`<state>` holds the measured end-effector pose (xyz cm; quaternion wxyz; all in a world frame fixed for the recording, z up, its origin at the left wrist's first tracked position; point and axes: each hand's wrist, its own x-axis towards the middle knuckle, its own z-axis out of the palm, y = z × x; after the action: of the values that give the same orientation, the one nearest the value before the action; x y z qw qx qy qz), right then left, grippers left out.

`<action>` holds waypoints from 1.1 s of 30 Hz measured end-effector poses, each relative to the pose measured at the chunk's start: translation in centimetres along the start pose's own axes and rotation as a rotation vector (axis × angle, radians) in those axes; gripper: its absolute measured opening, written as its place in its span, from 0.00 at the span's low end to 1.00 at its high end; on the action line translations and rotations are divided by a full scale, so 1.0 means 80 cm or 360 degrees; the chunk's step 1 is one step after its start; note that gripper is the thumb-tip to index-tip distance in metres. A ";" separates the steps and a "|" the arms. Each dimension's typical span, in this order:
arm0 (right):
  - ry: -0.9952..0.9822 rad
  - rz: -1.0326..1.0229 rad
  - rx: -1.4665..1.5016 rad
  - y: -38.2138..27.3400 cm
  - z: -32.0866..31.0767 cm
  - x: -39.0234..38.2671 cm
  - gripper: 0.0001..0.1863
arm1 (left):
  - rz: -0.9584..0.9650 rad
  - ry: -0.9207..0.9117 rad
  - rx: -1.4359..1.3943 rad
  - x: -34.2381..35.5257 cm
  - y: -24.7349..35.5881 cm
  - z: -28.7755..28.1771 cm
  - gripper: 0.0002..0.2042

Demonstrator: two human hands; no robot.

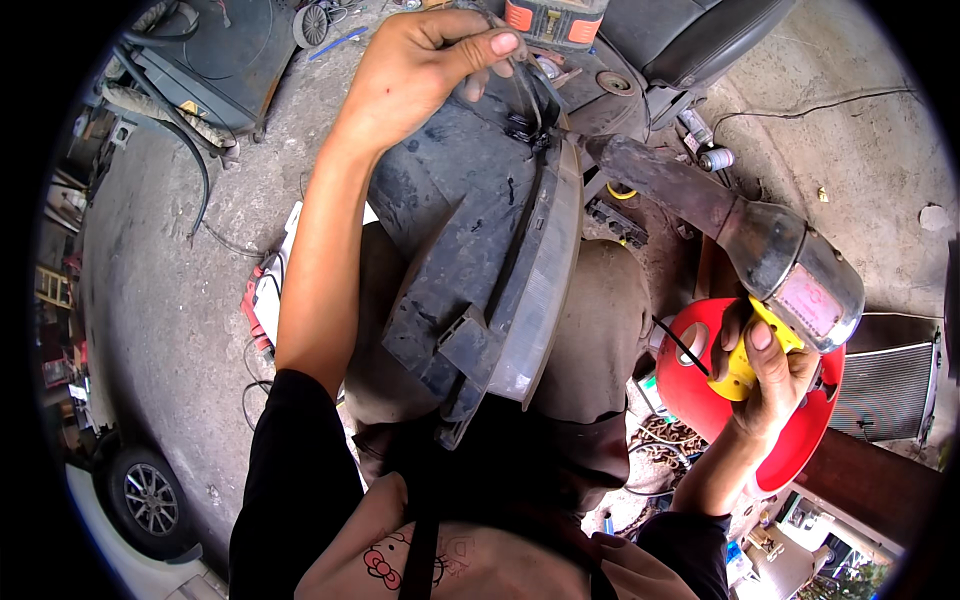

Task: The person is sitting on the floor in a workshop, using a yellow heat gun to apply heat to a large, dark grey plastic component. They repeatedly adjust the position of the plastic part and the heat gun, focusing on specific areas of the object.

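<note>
Car wheel (150, 497) at far left, on concrete floor (180, 300). Your left hand (420, 70) pinched shut on black cable (527, 100) at top of headlight housing (480, 270), housing propped on your lap. Clear lens (545, 290) still joined to housing. Exhaust muffler (770, 255) at right. Your right hand (765, 375) closed around yellow-handled tool (745, 365), above red funnel (700, 395); tool apart from housing, not yet applied.

dusty grey headlamp housing (480, 250) lies tilted across the lap; yellow-handled tool (745, 365) upright.
</note>
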<state>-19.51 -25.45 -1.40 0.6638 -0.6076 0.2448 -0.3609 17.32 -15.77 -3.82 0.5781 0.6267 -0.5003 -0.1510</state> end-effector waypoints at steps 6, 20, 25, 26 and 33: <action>0.0006 -0.0011 0.0024 0.002 -0.004 0.000 0.25 | -0.0012 0.0001 -0.0021 0.000 0.001 0.002 0.14; -0.0020 -0.0002 0.0027 0.003 -0.005 -0.001 0.25 | -0.0025 0.0006 0.0012 -0.002 0.003 0.003 0.14; -0.0004 0.0004 0.0036 0.002 -0.004 -0.002 0.25 | -0.0056 -0.0002 0.0003 -0.002 0.003 0.001 0.14; 0.0000 0.0006 0.0035 0.003 -0.004 -0.002 0.25 | -0.0066 -0.0021 0.0005 -0.001 0.002 -0.001 0.14; 0.0025 0.0031 0.0043 0.004 -0.006 -0.002 0.26 | -0.0044 0.0004 -0.0021 -0.001 0.003 0.002 0.14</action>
<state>-19.93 -25.65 -1.83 0.6735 -0.5933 0.2511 -0.3624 17.05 -15.75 -3.71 0.5806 0.6300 -0.4898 -0.1615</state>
